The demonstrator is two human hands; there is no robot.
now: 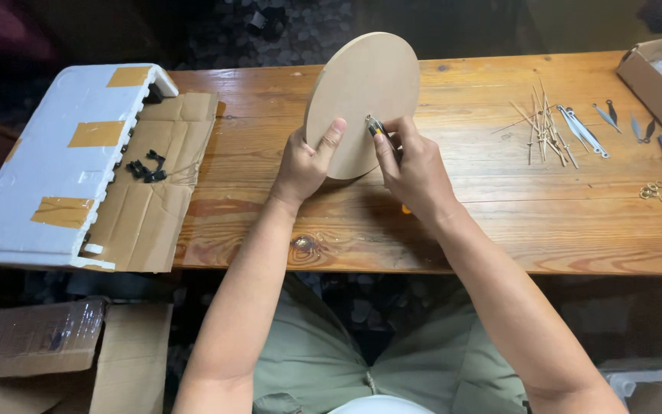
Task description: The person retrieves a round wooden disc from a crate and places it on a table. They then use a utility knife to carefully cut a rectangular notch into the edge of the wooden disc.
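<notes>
Wooden plank table [499,222] spanned the frame, white foam block [55,161] at left. Round tan fibreboard disc [362,100] was held tilted above table, centre frame. Left hand [308,165] gripped its lower edge, thumb on face. Right hand [415,169] pinched a small metal tool [377,129] against the disc centre.

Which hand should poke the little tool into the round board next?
Probably the right hand: it already pinches the small tool against the round board. The left hand grips the board's edge, steadying it.
</notes>
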